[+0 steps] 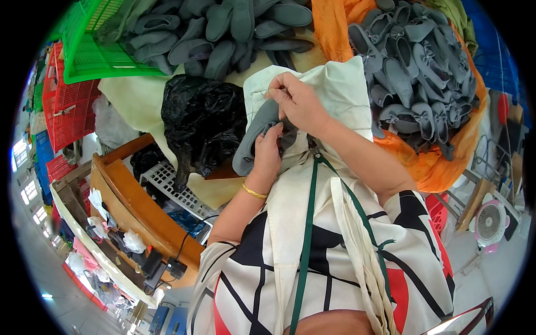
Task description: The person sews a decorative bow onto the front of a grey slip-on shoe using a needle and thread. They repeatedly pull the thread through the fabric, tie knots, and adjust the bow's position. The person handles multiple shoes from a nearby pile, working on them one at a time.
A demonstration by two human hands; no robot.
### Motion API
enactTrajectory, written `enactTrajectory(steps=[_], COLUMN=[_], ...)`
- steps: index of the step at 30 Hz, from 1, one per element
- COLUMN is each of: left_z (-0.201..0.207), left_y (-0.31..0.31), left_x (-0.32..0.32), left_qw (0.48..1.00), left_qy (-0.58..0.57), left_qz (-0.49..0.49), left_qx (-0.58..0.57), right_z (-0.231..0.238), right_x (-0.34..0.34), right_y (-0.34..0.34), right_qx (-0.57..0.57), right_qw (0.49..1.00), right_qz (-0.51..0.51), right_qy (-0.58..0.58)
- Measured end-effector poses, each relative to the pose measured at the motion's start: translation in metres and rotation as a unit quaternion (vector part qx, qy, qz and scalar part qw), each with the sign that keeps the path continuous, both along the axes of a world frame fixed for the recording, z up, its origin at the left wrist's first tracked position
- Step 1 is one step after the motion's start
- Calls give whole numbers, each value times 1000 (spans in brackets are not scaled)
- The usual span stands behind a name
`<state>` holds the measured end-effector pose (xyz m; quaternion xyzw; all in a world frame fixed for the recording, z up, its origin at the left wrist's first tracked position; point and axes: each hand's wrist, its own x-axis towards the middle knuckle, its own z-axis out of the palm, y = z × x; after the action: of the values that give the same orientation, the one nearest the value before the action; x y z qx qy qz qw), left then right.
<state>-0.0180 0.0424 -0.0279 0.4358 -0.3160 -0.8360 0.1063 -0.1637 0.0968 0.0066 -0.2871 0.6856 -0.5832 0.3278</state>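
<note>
I see my left hand pinching a grey shoe on the cream apron; my right hand grips its upper edge. Beyond the shoe, grey shoe piles fill orange cloth and a green crate. The surface beneath is hidden.

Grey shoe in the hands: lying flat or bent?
Bent. The grey shoe curves in an arc, its upper end pinched between the left hand and the right hand, its lower end hanging over the cream cloth.
</note>
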Motion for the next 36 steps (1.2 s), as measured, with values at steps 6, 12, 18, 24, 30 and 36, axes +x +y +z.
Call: enactTrajectory(steps=[6, 12, 18, 24, 30, 36], left_z=[24, 52, 77, 50, 55, 59], left_y=[-21, -55, -48, -6, -3, 10], left_x=[-2, -30, -79, -95, -80, -36], left_qw=[985, 906, 765, 604, 676, 876], left_qy=[-69, -29, -22, 12, 86, 37], left_qz=[-127, -339, -524, -692, -583, -429], left_qx=[-97, -254, -374, -395, -442, -217], right_z=[10, 4, 1, -9, -5, 14], right_x=[-53, -265, -228, -83, 5, 6], right_y=[106, 445, 558, 296, 207, 202], right_qx=[102, -263, 28, -13, 149, 234], right_qw=[972, 749, 709, 916, 986, 954], right_qz=[2, -542, -686, -378, -5, 184], right_qy=[-213, -275, 163, -133, 75, 27])
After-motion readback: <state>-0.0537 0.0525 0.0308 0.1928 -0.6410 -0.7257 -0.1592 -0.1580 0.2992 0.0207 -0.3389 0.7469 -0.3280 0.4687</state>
